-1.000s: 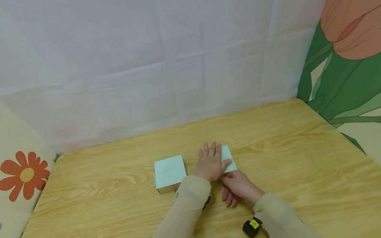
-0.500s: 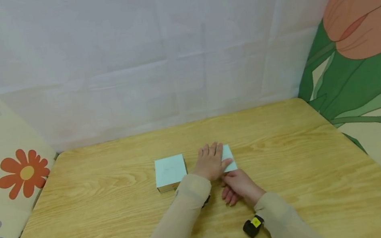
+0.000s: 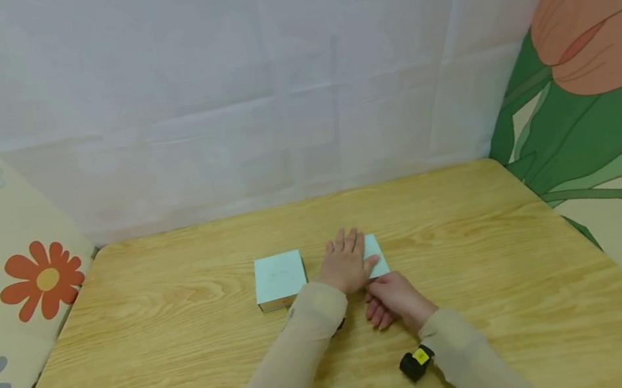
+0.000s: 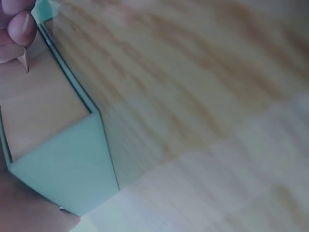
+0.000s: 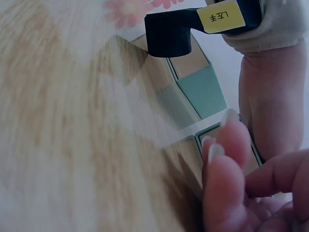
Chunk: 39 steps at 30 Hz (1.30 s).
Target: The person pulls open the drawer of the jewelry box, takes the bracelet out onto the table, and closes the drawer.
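Observation:
My left hand (image 3: 348,267) lies flat with straight fingers across a mint-green drawer box (image 3: 376,256), covering much of its top. At the box's near end, my right hand (image 3: 394,298) has thumb and forefinger together, its other fingers curled below. The left wrist view shows the box's recessed brown end (image 4: 43,106) framed by a mint sleeve. There the right fingertips (image 4: 21,29) pinch a small pointed tab (image 4: 25,63) at that end; I cannot tell its material. In the right wrist view, the right fingers (image 5: 224,186) overlap the brown end.
A second mint-green box (image 3: 280,278) stands left of the hands on the wood-grain table (image 3: 159,348), its brown end facing the near side. A black wrist camera (image 3: 415,363) hangs under the right sleeve. A white sheet (image 3: 203,103) backs the table; flower-painted panels (image 3: 607,132) flank it.
The head view shifts slightly. Both hands keep practically the same pose at the box, and neither box visibly moves on the table.

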Each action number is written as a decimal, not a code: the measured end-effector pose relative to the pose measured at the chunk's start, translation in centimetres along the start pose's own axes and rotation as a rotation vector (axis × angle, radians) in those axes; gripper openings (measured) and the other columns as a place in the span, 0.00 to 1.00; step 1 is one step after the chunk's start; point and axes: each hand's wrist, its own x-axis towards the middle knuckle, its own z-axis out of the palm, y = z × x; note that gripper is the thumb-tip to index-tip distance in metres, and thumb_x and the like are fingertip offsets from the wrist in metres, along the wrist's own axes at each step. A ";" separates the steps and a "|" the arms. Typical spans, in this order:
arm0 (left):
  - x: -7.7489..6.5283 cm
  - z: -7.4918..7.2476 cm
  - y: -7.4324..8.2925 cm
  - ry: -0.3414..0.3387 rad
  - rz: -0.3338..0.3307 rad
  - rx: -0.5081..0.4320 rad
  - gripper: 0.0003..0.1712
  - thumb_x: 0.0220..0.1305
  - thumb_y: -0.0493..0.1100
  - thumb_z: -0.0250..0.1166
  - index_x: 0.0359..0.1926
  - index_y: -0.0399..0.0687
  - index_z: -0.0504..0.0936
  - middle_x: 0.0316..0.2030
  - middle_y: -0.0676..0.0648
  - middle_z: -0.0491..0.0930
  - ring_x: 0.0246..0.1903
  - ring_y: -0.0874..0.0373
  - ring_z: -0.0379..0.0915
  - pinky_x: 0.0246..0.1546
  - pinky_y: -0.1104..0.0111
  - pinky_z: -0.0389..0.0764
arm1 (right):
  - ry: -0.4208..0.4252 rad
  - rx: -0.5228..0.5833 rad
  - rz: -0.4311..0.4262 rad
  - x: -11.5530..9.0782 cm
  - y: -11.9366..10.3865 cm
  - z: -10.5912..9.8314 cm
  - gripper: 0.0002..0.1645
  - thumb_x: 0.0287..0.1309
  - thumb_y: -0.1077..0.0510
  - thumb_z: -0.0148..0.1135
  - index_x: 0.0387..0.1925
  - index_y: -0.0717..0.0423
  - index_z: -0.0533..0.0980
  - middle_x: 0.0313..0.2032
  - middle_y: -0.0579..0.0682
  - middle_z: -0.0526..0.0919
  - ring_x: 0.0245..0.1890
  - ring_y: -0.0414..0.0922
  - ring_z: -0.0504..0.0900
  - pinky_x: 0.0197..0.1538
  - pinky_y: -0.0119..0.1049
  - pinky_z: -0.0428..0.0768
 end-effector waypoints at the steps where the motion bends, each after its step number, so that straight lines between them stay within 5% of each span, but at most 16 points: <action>1: 0.0 0.0 0.0 -0.005 0.001 -0.004 0.39 0.77 0.61 0.34 0.77 0.44 0.45 0.76 0.46 0.41 0.75 0.48 0.29 0.72 0.54 0.42 | 0.006 0.001 0.002 0.0 0.0 0.0 0.19 0.72 0.59 0.45 0.27 0.67 0.73 0.15 0.51 0.78 0.11 0.39 0.76 0.15 0.30 0.77; 13: -0.8 -0.1 1.0 0.060 -0.004 0.059 0.35 0.77 0.61 0.36 0.76 0.49 0.52 0.76 0.50 0.47 0.74 0.50 0.38 0.71 0.52 0.49 | 0.042 0.000 0.009 0.1 0.0 0.2 0.16 0.68 0.63 0.44 0.27 0.67 0.74 0.16 0.52 0.78 0.11 0.40 0.75 0.15 0.31 0.77; 25: -0.5 0.3 0.1 0.043 0.049 -0.046 0.36 0.77 0.60 0.33 0.77 0.48 0.48 0.76 0.50 0.42 0.75 0.49 0.33 0.72 0.53 0.42 | 0.012 0.034 -0.023 0.1 0.4 0.4 0.16 0.70 0.64 0.41 0.29 0.68 0.72 0.16 0.51 0.77 0.11 0.40 0.75 0.16 0.31 0.77; 39: -0.3 0.3 0.1 -0.001 0.033 -0.048 0.36 0.77 0.60 0.35 0.77 0.49 0.46 0.77 0.50 0.40 0.75 0.49 0.31 0.72 0.51 0.40 | 0.006 -0.001 -0.014 -0.4 0.3 0.6 0.18 0.73 0.61 0.42 0.28 0.66 0.71 0.15 0.51 0.76 0.11 0.39 0.74 0.15 0.30 0.76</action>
